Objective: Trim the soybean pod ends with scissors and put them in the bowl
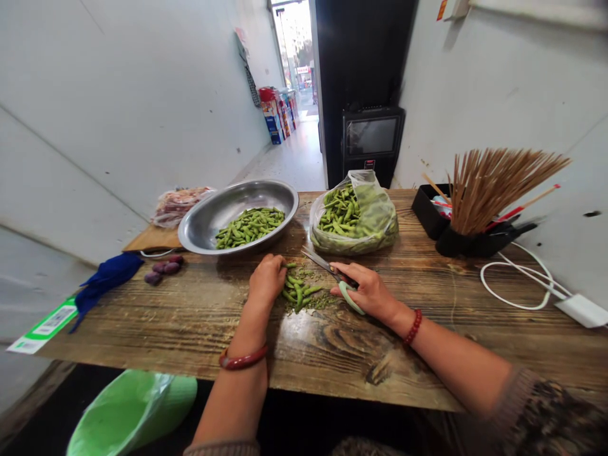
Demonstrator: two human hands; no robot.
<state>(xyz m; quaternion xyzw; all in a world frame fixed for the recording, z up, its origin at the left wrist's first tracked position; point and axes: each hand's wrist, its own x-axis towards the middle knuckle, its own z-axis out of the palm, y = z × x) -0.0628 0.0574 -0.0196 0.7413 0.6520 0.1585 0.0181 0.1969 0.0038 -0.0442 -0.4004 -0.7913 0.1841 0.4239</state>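
Observation:
My right hand [363, 288] is closed around scissors [327, 265] with pale green handles, their blades parted slightly and pointing to the upper left. On the left of a small pile of edamame pods [298, 294], my left hand [268, 278] has its fingers curled in, and a green pod shows at the fingertips. Trimmed bits [323, 300] are scattered between both hands. Behind the left hand, a wide steel basin [199, 221] contains many pods. A clear plastic bag [377, 221] full of pods stands beyond the scissors.
Several purple fruits [164, 268] and a blue cloth [107, 278] lie at left, near a bagged item [178, 206] on a board. At right stand a black holder [453, 244] with wooden skewers [498, 190] and a white cable [517, 266]. Below the table's front edge is a green bin [123, 411].

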